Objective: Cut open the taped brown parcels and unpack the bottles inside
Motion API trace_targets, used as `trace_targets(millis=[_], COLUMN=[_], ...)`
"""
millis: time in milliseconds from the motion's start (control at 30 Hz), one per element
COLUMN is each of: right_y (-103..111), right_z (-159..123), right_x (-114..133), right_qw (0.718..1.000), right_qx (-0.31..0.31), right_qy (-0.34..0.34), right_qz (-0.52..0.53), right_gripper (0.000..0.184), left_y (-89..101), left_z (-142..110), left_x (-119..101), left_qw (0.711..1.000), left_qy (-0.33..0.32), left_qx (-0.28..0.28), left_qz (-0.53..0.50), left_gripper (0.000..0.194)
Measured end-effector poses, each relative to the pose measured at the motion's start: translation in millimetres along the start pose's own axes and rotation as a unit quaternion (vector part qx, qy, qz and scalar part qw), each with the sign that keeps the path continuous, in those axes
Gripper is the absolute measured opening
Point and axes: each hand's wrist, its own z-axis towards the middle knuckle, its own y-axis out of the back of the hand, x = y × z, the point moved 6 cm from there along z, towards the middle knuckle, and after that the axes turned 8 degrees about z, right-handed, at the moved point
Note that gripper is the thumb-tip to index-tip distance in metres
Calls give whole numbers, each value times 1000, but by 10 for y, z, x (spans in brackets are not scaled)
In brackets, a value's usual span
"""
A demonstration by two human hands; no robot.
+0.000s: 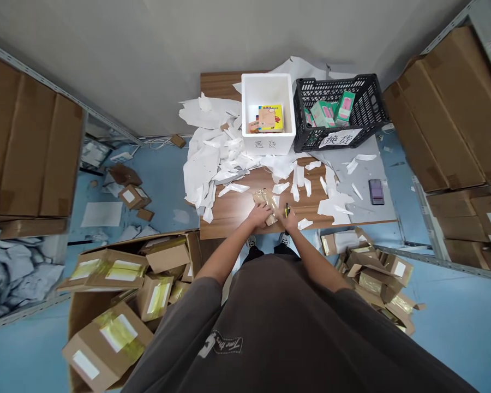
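Near the table's front edge lies a small brown cardboard box (264, 195) covered in shiny tape. My left hand (261, 215) grips its left side, fingers curled over the top. At the box's right side, my right hand (289, 220) is closed around a yellow and black utility knife (287, 209), its tip pointing away from me. The blade is too small to make out. Torn white paper scraps (280, 188) lie just beyond the box.
Behind stand a white foam box (268, 144) with small packs and a black crate (339, 141) of green boxes. A phone (376, 192) lies right on the wooden table (237, 210). Below left, a large carton (77, 314) holds taped parcels; opened cartons (376, 284) pile up right.
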Motion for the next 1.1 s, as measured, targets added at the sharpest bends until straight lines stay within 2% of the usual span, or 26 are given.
trace_targets(millis=[100, 200, 333, 433, 500, 600, 667, 900, 1033, 1100], right_y=[-26, -6, 46, 117, 135, 131, 157, 231, 172, 143], right_z=[69, 145, 242, 224, 165, 70, 50, 113, 0, -67], right_x=[19, 122, 234, 199, 92, -124, -210, -114, -108, -125], right_qw=[998, 999, 998, 991, 986, 979, 977, 969, 964, 967], right_qx=[-18, -9, 24, 47, 90, 165, 182, 215, 238, 230], right_qy=[-43, -15, 52, 118, 138, 113, 93, 111, 111, 108], right_qz=[36, 46, 34, 40, 27, -32, -59, -51, -36, -33], right_gripper=[90, 89, 85, 64, 52, 42, 39, 33, 35, 36], left_y=[29, -4, -149, -216, -218, -179, -149, -177, -173, -153], left_z=[88, 86, -59, -144, -148, -96, -51, 28, 24, 7], left_x=[25, 44, 45, 26, 15, 20, 37, 99, 111, 108], left_qw=[1000, 999, 996, 989, 985, 984, 985, 989, 987, 987], left_qy=[25, 43, 90, 136, 152, 156, 152, 142, 147, 150], left_qx=[14, 11, -13, -47, -62, -62, -58, -29, -32, -33], left_qz=[9, -1, -17, -30, -46, -57, -56, -43, -51, -43], left_gripper=[44, 37, 50, 54, 54, 58, 62, 70, 64, 61])
